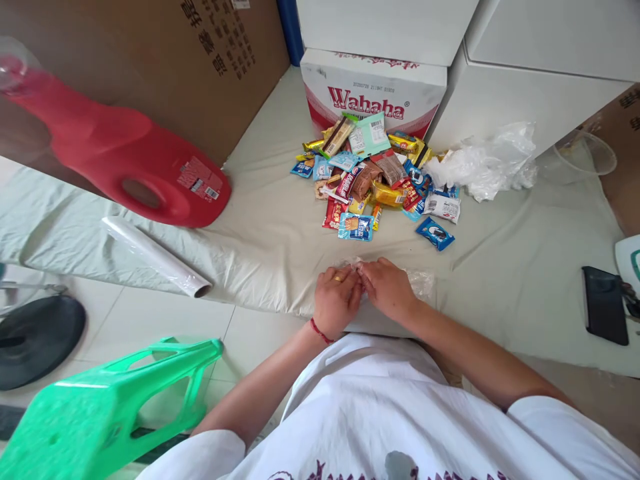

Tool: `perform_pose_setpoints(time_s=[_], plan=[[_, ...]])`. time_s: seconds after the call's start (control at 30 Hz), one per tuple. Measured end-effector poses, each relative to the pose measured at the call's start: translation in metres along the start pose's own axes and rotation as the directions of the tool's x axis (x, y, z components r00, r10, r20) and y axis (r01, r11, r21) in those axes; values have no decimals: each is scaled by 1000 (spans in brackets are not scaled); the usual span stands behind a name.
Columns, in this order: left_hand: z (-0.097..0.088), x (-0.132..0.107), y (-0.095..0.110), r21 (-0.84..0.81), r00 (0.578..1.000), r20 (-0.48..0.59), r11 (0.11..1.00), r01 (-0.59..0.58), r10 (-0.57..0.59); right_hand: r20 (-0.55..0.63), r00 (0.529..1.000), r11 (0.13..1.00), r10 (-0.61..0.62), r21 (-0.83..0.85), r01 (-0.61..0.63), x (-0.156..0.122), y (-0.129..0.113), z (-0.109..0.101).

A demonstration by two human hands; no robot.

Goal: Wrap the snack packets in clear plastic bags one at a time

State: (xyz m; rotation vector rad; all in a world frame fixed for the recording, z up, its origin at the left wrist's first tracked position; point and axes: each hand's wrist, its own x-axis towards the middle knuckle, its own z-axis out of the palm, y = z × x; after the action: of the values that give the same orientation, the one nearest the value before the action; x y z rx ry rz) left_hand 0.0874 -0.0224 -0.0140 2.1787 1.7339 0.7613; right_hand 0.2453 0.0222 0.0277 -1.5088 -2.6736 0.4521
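My left hand [336,300] and my right hand [387,287] meet at the near edge of a pale cloth [270,233]. Both pinch a clear plastic bag [420,283] that lies crumpled under and beside the right hand. The left hand wears a ring and a red cord at the wrist. A pile of several wrapped snacks [373,179] lies on the cloth a short way beyond the hands.
A red jug [125,160] lies on its side at left, a roll of clear film [155,257] near it. A Wahaha carton [373,90] stands behind the snacks, crumpled plastic [483,163] to its right. A black phone [604,303] lies at right, a green stool [105,400] at lower left.
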Motion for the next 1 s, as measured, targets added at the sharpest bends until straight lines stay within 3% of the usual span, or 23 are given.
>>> perform_pose_setpoints(time_s=[0.1, 0.17, 0.27, 0.33, 0.43, 0.5, 0.6, 0.67, 0.73, 0.77, 0.87, 1.0], plan=[[-2, 0, -19, -202, 962, -175, 964, 174, -211, -66, 998, 1000, -9, 8, 9, -11, -5, 21], [-5, 8, -31, -242, 923, -208, 931, 273, -324, -101, 995, 1000, 12, 21, -10, -10, -5, 26], [-10, 24, -43, -298, 928, -9, 887, 354, -373, -136, 990, 998, 44, 53, -37, -7, -3, 27], [-18, 29, -49, -388, 902, 120, 817, 426, -414, -161, 985, 994, 68, 92, -54, -5, -2, 27], [-35, 18, -58, -544, 855, 65, 701, 462, -514, -217, 970, 980, 110, 185, -70, -4, 1, 31], [-47, 3, -64, -635, 857, 40, 650, 419, -513, -247, 958, 965, 144, 250, -81, -4, 2, 34], [-55, -13, -73, -731, 859, 154, 529, 431, -487, -264, 946, 937, 189, 338, -93, -4, 3, 35], [-52, -10, -77, -717, 803, 216, 468, 517, -556, -278, 939, 923, 203, 375, -88, -4, 3, 35], [-45, 3, -78, -629, 756, 250, 492, 602, -605, -291, 933, 919, 212, 384, -89, -5, 3, 35], [-41, 12, -76, -569, 759, 276, 537, 623, -589, -294, 931, 920, 214, 381, -92, -5, 3, 35], [-34, 39, -65, -382, 823, 383, 739, 555, -420, -289, 934, 925, 210, 367, -95, -5, 2, 35], [-36, 58, -46, -180, 847, 450, 900, 398, -285, -265, 942, 927, 208, 360, -104, -4, 2, 34]])
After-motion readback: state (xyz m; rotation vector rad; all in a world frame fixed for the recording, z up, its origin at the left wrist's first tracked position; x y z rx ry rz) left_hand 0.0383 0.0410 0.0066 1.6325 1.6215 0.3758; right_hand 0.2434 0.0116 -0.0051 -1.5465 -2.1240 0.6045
